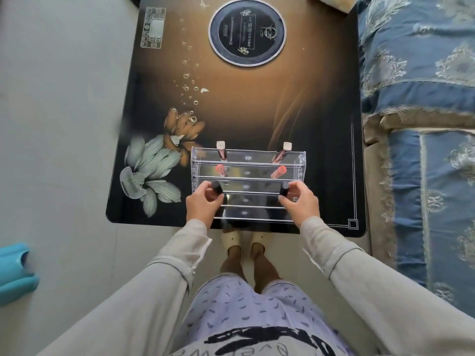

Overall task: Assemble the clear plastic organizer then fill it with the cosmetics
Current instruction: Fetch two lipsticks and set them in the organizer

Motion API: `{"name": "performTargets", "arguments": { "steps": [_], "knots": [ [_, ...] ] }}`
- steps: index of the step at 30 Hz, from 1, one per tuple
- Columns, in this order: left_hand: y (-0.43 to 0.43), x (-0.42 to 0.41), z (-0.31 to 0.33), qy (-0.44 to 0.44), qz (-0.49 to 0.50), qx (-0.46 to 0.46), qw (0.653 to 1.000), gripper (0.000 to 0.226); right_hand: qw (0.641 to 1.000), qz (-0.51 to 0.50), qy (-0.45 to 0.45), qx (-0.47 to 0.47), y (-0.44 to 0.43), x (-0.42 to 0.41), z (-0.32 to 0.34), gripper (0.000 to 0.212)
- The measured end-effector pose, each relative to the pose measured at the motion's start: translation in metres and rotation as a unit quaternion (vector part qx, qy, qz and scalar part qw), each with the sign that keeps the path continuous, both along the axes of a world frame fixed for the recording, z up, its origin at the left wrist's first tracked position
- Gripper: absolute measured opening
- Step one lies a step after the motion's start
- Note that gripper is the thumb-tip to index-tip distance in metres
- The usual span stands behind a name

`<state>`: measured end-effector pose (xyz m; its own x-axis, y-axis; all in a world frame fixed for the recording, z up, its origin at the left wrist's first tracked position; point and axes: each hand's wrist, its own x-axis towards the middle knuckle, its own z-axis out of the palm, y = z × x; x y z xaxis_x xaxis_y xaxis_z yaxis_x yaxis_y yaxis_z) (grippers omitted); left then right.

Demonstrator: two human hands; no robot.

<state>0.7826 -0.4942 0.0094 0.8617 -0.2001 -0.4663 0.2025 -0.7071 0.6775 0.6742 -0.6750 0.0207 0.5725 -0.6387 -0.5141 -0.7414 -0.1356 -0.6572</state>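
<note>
The clear plastic organizer [247,173], a stepped rack with several tiers, stands near the front edge of the dark table [257,111]. Its back tier holds two white-capped tubes, one at the left [221,149] and one at the right [283,151]. The tier below holds two pink lipsticks, left [220,170] and right [279,171]. My left hand [201,205] grips a black lipstick [217,188] at the left end of the third tier. My right hand [300,200] grips another black lipstick [284,189] at the right end of the same tier.
A round black hotplate [247,32] is set into the table's far part. A blue patterned sofa [421,98] runs along the right side. A teal object [15,273] lies on the floor at the left. My feet in pale slippers [245,240] stand under the table's front edge.
</note>
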Motion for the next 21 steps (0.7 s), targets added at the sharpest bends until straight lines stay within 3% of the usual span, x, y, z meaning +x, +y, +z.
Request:
{"name": "performTargets", "arguments": {
  "steps": [7, 21],
  "knots": [
    [-0.014, 0.012, -0.001, -0.053, -0.009, -0.006, 0.999, 0.016, 0.999, -0.021, -0.038, -0.025, 0.004, 0.012, -0.005, 0.018],
    [-0.014, 0.016, -0.014, -0.019, -0.071, 0.053, 0.996, 0.015, 0.999, 0.035, 0.013, -0.032, 0.001, 0.016, -0.020, 0.018]
  ]
}}
